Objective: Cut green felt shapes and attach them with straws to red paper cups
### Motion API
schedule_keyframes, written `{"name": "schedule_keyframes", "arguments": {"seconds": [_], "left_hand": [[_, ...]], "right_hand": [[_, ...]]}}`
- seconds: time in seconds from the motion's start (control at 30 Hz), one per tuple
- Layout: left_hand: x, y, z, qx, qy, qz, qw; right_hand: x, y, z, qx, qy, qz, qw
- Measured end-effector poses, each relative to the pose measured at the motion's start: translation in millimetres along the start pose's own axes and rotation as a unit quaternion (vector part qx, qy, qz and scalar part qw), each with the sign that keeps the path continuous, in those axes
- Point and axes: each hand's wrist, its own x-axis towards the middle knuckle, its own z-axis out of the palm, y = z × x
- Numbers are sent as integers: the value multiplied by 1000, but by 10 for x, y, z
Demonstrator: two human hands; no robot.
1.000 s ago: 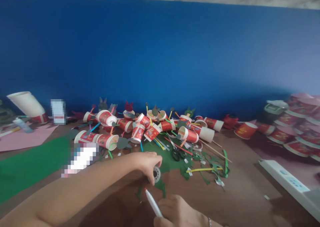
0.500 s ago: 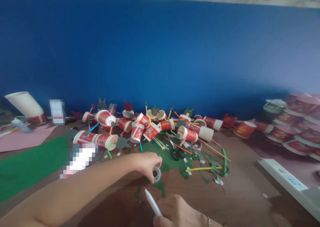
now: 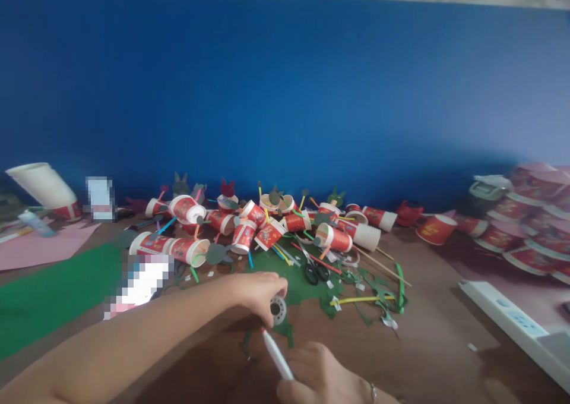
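My left hand reaches in from the left, its thumb and fingers closed on a small white tape roll. The roll's hole faces me, and it stands over a scrap of green paper. My right hand is at the bottom, fingers wrapped round a white marker pen with a red tip. That tip points up and left, close below my left thumb. A bracelet is on my right wrist. Beyond my hands lie black-handled scissors on green paper.
Red paper cups with coloured straws and paper animal shapes crowd the back along a blue wall. Green card and a blurred-out bright object lie left. At right are a white power strip and stacked cups.
The marker pen and my right hand have shifted slightly right, and the pen tip has come nearer my left thumb. My left hand keeps its grip on the tape roll.
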Motion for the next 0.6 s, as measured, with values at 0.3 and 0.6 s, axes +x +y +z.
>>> {"name": "schedule_keyframes", "arguments": {"seconds": [0.3, 0.6], "left_hand": [[-236, -188, 436, -204, 166, -57, 963], [-164, -157, 865, -249, 291, -54, 922]], "right_hand": [[124, 321, -225, 92, 87, 340, 932], [46, 557, 116, 213, 11, 414, 885]]}}
